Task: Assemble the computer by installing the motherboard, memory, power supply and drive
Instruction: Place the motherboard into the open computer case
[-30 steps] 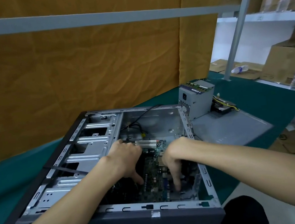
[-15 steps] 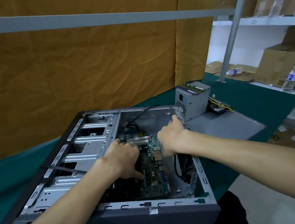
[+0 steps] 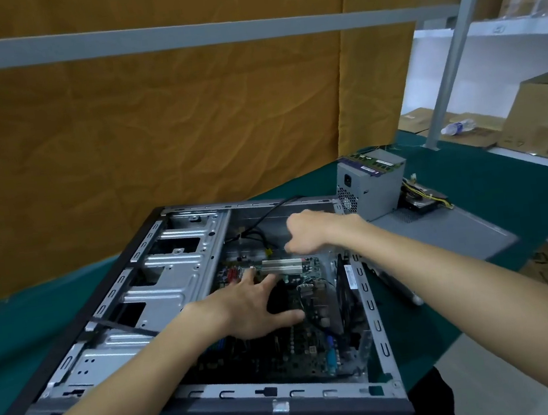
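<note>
Your left hand is lying on the motherboard inside the open case, fingers spread and holding nothing. Your right hand is hovering over the case's far end, fingers curled; I cannot tell whether they are holding anything. The power supply is standing on the tabletop just beyond the case.

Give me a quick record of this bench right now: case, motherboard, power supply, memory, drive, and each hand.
case: on its side, open, on green mat
motherboard: inside case
power supply: outside, standing on side panel
memory: sticks lying on power supply
drive: beside power supply, on the panel
left hand: fingers spread, on motherboard
right hand: fingers curled, over far end of case; whether it holds anything is unclear
</note>
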